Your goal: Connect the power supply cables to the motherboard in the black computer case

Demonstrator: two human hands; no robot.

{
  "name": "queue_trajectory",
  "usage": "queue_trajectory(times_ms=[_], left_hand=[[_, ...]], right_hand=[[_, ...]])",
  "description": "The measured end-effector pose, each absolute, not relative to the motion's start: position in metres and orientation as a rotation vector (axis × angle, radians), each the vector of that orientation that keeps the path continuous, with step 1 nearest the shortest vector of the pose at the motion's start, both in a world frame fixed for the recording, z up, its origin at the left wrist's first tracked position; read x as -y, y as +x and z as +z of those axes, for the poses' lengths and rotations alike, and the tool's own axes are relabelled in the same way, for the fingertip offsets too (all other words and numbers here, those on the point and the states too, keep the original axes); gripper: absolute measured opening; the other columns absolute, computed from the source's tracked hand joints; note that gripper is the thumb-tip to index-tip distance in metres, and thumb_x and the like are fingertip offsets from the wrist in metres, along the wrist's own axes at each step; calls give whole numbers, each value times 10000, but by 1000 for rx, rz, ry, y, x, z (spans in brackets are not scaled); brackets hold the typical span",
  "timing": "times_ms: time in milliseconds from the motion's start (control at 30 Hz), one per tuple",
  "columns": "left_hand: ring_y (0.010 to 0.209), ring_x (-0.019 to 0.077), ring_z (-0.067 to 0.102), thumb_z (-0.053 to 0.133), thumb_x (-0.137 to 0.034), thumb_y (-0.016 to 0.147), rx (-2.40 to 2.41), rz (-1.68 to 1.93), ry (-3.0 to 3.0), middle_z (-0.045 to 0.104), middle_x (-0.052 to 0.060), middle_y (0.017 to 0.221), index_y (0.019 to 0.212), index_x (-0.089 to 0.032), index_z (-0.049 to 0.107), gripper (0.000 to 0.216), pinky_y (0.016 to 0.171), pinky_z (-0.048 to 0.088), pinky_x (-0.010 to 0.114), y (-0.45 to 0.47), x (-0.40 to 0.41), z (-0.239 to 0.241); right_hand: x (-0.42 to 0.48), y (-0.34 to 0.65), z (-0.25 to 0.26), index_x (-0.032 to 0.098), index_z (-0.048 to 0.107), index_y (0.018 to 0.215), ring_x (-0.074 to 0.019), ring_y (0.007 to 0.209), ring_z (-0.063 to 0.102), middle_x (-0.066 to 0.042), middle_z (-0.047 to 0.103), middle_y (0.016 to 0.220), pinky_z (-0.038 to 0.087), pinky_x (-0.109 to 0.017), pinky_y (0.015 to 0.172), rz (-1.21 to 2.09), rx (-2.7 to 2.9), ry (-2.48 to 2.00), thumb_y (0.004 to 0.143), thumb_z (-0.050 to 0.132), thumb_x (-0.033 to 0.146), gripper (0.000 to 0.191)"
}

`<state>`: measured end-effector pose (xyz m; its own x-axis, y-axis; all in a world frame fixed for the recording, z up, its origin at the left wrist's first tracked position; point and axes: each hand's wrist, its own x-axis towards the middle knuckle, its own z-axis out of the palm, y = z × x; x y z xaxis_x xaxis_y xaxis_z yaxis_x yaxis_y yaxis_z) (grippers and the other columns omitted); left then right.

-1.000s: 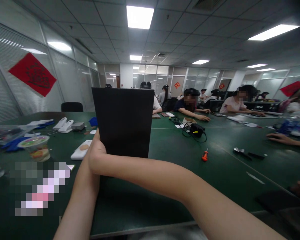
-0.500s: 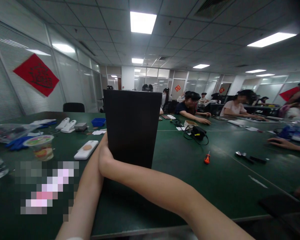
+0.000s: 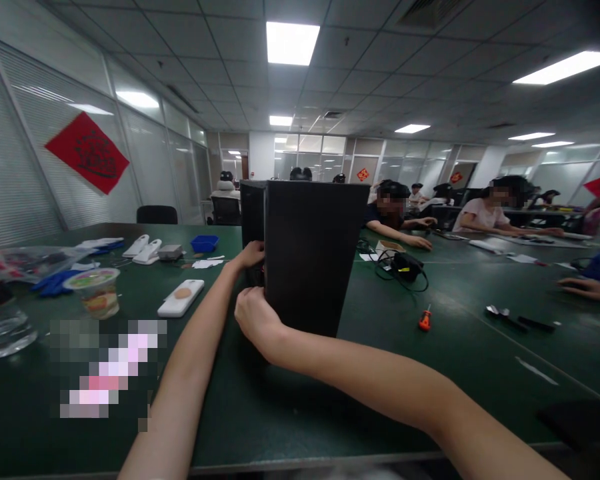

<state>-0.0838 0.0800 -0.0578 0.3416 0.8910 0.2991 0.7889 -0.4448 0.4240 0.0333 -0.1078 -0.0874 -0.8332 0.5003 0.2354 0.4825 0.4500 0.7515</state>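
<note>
A tall black computer case (image 3: 313,260) stands upright on the green table, turned so that a strip of its left side shows. My left hand (image 3: 251,257) reaches to that left side, its fingertips partly hidden at the case's edge. Lower and nearer to me, my right hand (image 3: 257,317) is closed with curled fingers against the near left edge of the case. Whatever is between those fingers, if anything, is hidden. A small reddish spot shows on the case between the two hands.
Left of my arms lie a white phone (image 3: 181,298), a lidded cup (image 3: 97,293), a water bottle (image 3: 3,320) and a blue tray (image 3: 205,243). To the right are an orange screwdriver (image 3: 425,320), a cabled black box (image 3: 407,267) and black strips (image 3: 520,321). Other people sit farther back.
The case has shifted right in view and turned, showing its left side. My hands, overlapping at the wrist before, are now apart and both visible at its left edge.
</note>
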Motion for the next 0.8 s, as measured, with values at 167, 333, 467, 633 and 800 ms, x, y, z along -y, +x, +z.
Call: queue_trajectory(times_ms=[167, 333, 467, 633, 800], left_hand=[[946, 218, 645, 390, -397, 928, -1442, 592, 2581, 733, 99, 1054, 1082, -111, 727, 468, 880, 473, 275, -76, -101, -72], [943, 229, 661, 181, -622, 978, -1523, 450, 2611, 736, 131, 1018, 1047, -112, 742, 761, 868, 456, 278, -65, -103, -75], [963, 288, 673, 138, -737, 927, -1636, 251, 2751, 728, 172, 981, 982, -112, 754, 879, 855, 464, 318, -30, -89, -79], [990, 353, 666, 222, -803, 874, -1786, 374, 2892, 716, 201, 1017, 1072, -128, 724, 864, 840, 488, 397, 24, -74, -90], [974, 359, 672, 399, -703, 885, -1878, 277, 2925, 710, 218, 1021, 1096, -97, 706, 711, 818, 508, 414, 42, -73, -90]], right_hand=[[103, 98, -95, -22, 630, 1190, -242, 685, 643, -221, 706, 909, 456, -326, 552, 1424, -2713, 1056, 929, 394, 102, 373], [79, 172, -96, 45, 587, 1249, -224, 650, 644, -183, 706, 840, 356, -307, 561, 1313, -2791, 1166, 1014, 344, 258, 399], [32, 240, -97, 117, 670, 1071, -198, 660, 662, -174, 731, 859, 294, -302, 592, 1165, -2800, 1336, 1037, 287, 334, 441], [-32, 310, -95, 110, 726, 865, -210, 719, 675, -185, 743, 847, 276, -318, 620, 1105, -2676, 1540, 1028, 299, 493, 597], [-60, 330, -98, 107, 750, 830, -196, 735, 664, -179, 750, 841, 265, -321, 632, 1038, -2731, 1569, 1018, 321, 519, 624]])
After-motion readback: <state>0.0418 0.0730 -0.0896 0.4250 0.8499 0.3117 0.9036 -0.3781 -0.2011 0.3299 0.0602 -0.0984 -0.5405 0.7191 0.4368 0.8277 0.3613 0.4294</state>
